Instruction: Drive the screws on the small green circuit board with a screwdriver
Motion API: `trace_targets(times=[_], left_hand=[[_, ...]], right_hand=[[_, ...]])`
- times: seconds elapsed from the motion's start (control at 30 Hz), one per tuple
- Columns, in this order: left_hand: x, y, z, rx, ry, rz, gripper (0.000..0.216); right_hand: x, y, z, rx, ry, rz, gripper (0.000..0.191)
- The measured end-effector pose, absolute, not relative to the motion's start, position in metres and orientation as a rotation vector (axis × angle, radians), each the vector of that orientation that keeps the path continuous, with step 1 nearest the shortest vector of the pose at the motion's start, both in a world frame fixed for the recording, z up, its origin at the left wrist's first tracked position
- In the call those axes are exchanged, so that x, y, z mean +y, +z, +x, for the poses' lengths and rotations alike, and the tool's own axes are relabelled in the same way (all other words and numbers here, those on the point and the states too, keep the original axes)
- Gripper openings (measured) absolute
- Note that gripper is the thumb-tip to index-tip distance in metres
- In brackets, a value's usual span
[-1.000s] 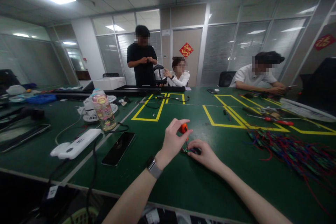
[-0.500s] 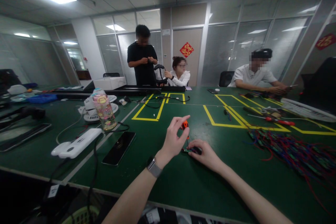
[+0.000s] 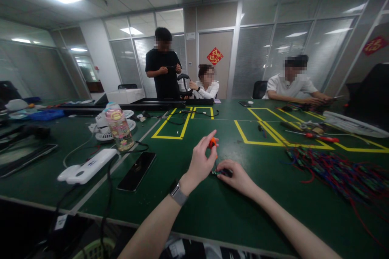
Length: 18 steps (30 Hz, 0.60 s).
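My left hand (image 3: 200,160), with a watch on its wrist, is closed around the orange handle of a small screwdriver (image 3: 212,143). Its thin shaft points down, nearly upright, at a small circuit board (image 3: 215,173) on the green table (image 3: 182,218). Whether the tip touches the board is too small to make out. My right hand (image 3: 235,173) rests low on the table and pinches the board from the right. A dark part by the board is partly covered by these fingers.
Left of my hands lie a black phone (image 3: 136,171), a white power bank-like device (image 3: 88,165) and a drink bottle (image 3: 119,129). To the right are a heap of wired boards (image 3: 337,174) and a red-handled screwdriver (image 3: 322,136). Several people are across the table.
My left hand and the screwdriver have shifted very slightly; the right hand stays on the board. The standing person's hands have moved apart, with a dark thing between them.
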State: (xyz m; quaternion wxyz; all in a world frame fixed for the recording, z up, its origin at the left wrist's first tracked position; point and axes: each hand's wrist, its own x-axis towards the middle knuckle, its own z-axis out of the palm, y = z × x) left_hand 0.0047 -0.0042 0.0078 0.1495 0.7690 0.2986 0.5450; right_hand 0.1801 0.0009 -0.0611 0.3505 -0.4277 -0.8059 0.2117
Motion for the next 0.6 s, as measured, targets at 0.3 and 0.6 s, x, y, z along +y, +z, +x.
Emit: trace_targets(times=[0.3,0.6], left_hand=[[-0.0049,0.0077,0.0054,0.806,1.521,2.207,0.051],[-0.0029,0.0060,0.0050,0.882,1.544,2.213,0.044]], right_hand=[[0.0000,-0.0592,0.1796,-2.087,0.545,-1.109,0.010],[0.0004,-0.0612,0.1792,-2.093,0.523,-1.142,0.009]])
